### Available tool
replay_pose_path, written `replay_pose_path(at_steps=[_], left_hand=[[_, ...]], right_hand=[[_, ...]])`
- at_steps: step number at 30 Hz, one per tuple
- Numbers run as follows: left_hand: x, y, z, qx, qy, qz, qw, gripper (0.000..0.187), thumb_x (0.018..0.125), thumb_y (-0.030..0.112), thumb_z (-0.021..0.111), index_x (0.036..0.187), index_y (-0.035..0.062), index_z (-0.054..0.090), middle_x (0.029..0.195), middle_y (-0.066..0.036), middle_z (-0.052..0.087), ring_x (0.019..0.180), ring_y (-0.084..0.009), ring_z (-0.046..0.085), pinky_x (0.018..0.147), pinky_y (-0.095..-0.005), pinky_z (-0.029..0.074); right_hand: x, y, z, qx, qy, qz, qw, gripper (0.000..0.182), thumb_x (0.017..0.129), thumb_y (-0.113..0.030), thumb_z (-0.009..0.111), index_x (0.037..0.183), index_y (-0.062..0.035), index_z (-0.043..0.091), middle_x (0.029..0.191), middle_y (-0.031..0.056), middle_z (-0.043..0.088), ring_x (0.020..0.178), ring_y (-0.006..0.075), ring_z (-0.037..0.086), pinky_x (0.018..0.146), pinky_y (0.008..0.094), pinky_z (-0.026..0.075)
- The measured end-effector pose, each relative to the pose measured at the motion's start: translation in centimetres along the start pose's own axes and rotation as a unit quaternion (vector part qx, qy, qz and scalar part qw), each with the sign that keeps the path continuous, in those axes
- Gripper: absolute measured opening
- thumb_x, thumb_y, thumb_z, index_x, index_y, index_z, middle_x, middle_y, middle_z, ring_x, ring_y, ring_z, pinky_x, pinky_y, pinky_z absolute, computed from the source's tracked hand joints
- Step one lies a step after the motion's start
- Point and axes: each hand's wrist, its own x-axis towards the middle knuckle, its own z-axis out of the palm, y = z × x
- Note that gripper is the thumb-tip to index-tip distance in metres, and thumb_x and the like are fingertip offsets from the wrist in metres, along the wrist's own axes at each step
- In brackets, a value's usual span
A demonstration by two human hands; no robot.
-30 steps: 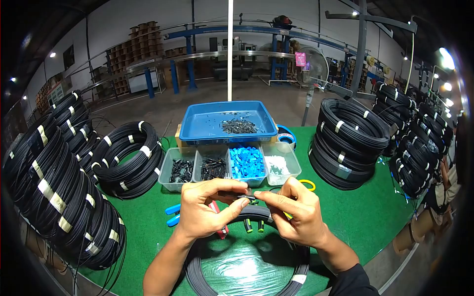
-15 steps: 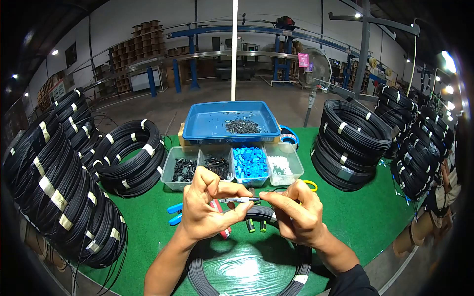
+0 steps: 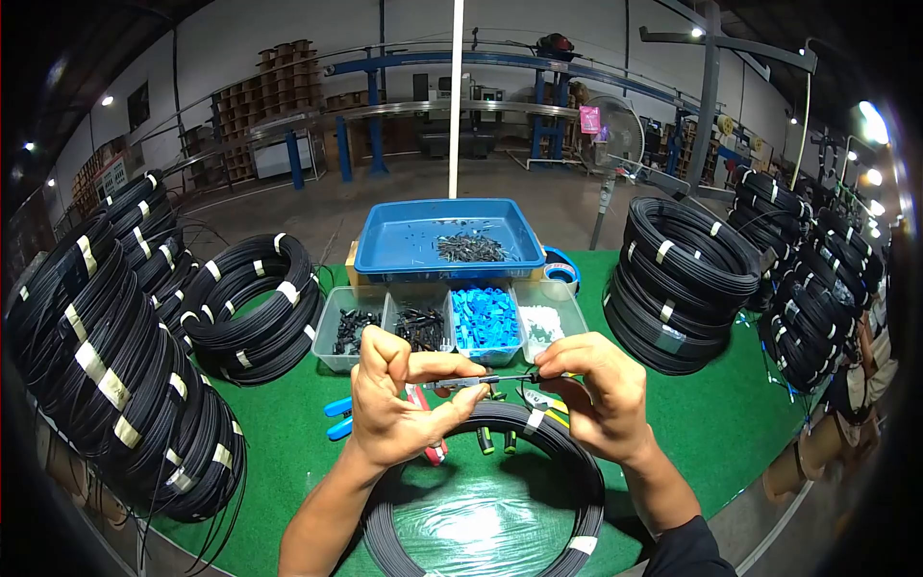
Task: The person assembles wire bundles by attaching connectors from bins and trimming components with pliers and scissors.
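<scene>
My left hand (image 3: pixel 399 389) pinches a small grey-and-white cable connector (image 3: pixel 450 385) between thumb and forefinger. From its right end a thin black cable (image 3: pixel 511 378) runs level to my right hand (image 3: pixel 604 394), whose thumb and fingers are closed on it. Below both hands a coil of black cable (image 3: pixel 588 514) lies on plastic film. Behind my left hand sits a red tool (image 3: pixel 436 452), partly covered. Black-and-green handles (image 3: pixel 486 441) show inside the coil's far edge. Near my right hand is a yellow-handled tool (image 3: pixel 558 416), mostly hidden.
Divided clear bins (image 3: pixel 338 362) hold black, blue and white small parts. Behind them stands a blue tray (image 3: pixel 370 252) with black scraps. Blue handles (image 3: pixel 338 417) lie left. Taped cable coils (image 3: pixel 115 385) are stacked left, with more coils (image 3: pixel 673 317) right, on green matting (image 3: pixel 692 413).
My right hand has shifted right and slightly up, away from my left hand. A longer stretch of black cable now shows between them. My left hand stays nearly in place with the connector.
</scene>
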Motion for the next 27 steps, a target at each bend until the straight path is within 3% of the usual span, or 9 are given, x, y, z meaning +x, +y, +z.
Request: replay_pose_path(at_steps=[6, 11, 17, 23, 26, 27], left_hand=[[0.0, 0.4, 0.4, -0.001, -0.015, 0.001, 1.0, 0.063, 0.075, 0.001, 0.086, 0.089, 0.0079, 0.024, 0.087, -0.015, 0.075, 0.077, -0.0123, 0.071, 0.065, -0.0194, 0.054], [-0.2, 0.5, 0.8, -0.006, -0.012, -0.006, 1.0, 0.063, 0.076, 0.003, 0.086, 0.089, 0.0081, 0.025, 0.085, -0.012, 0.076, 0.076, -0.0094, 0.071, 0.064, -0.0165, 0.052], [-0.3, 0.5, 0.5, 0.009, -0.028, -0.019, 0.999, 0.063, 0.074, 0.006, 0.088, 0.089, 0.0076, 0.027, 0.079, -0.013, 0.075, 0.075, -0.01, 0.071, 0.063, -0.0176, 0.053], [0.0, 1.9, 0.1, -0.033, -0.052, -0.09, 0.994, 0.061, 0.074, 0.002, 0.087, 0.089, 0.0078, 0.029, 0.078, -0.016, 0.074, 0.069, -0.0099, 0.07, 0.056, -0.0191, 0.054], [0.4, 3.1, 0.1, -0.104, -0.067, -0.162, 0.979, 0.058, 0.077, -0.003, 0.083, 0.09, 0.0084, 0.028, 0.08, -0.02, 0.073, 0.067, -0.0115, 0.069, 0.051, -0.0208, 0.054], [0.6, 3.4, 0.1, -0.145, -0.078, -0.225, 0.96, 0.056, 0.078, -0.005, 0.081, 0.089, 0.0084, 0.028, 0.081, -0.022, 0.072, 0.068, -0.0124, 0.07, 0.052, -0.0213, 0.055]], right_hand=[[0.2, -0.5, 0.8, -0.043, 0.028, -0.014, 0.999, 0.031, 0.068, 0.012, 0.073, 0.096, -0.0011, 0.067, 0.104, 0.0134, 0.067, 0.093, 0.0286, 0.068, 0.078, 0.0357, 0.055], [-0.6, 0.0, 1.6, -0.04, 0.007, -0.044, 0.998, 0.041, 0.063, 0.015, 0.067, 0.101, 0.0013, 0.063, 0.097, 0.0132, 0.066, 0.087, 0.0303, 0.068, 0.075, 0.0375, 0.055], [-0.6, 0.2, 1.9, -0.063, 0.035, -0.099, 0.992, 0.032, 0.064, 0.013, 0.067, 0.094, 0.0025, 0.062, 0.089, 0.0132, 0.066, 0.079, 0.0296, 0.067, 0.069, 0.0377, 0.055], [-0.8, -0.5, 2.6, -0.082, 0.069, -0.171, 0.979, 0.019, 0.07, 0.005, 0.072, 0.087, 0.0066, 0.063, 0.086, 0.0167, 0.066, 0.072, 0.029, 0.065, 0.062, 0.0368, 0.053], [-1.0, -0.5, 2.9, -0.092, 0.087, -0.2, 0.972, 0.022, 0.069, 0.004, 0.073, 0.088, 0.0081, 0.065, 0.086, 0.018, 0.066, 0.072, 0.0296, 0.065, 0.062, 0.0364, 0.053], [-1.2, -0.3, 3.0, -0.097, 0.09, -0.214, 0.968, 0.022, 0.069, 0.002, 0.074, 0.088, 0.0092, 0.066, 0.086, 0.0186, 0.065, 0.073, 0.0299, 0.065, 0.061, 0.0365, 0.054]])
